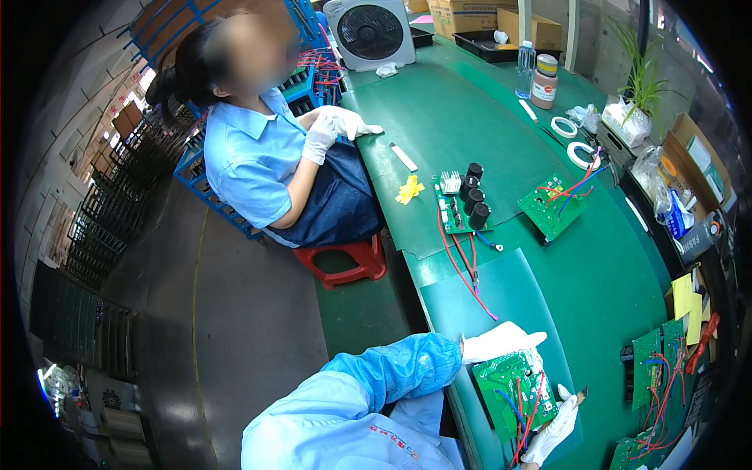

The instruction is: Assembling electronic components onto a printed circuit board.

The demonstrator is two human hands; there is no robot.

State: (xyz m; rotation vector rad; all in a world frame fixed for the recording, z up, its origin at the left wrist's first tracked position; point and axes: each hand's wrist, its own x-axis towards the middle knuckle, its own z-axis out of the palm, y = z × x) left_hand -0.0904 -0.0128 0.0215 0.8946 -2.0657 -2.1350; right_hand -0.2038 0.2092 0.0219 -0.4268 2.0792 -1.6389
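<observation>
In front of me a green circuit board [501,399] shows its solder side, with red and blue wires running off its near end. My white-gloved left hand [501,343] grips the board's far edge, one finger stretched out to the right. At the board's right side, my gloved right hand [554,431] is closed around a small, thin tool with a dark tip [581,395]; its exact kind is too small to tell. Beyond them stands another board [462,213] with black cylindrical capacitors and loose wires. A third board [552,205] lies solder side up to its right.
A co-worker in a light blue shirt [251,157] sits on a red stool [345,262] at the left. A fan [370,35] and a bottle [526,70] stand at the back. More wired boards [656,368] lie at right. Yellow scraps [409,189] lie on the green mat.
</observation>
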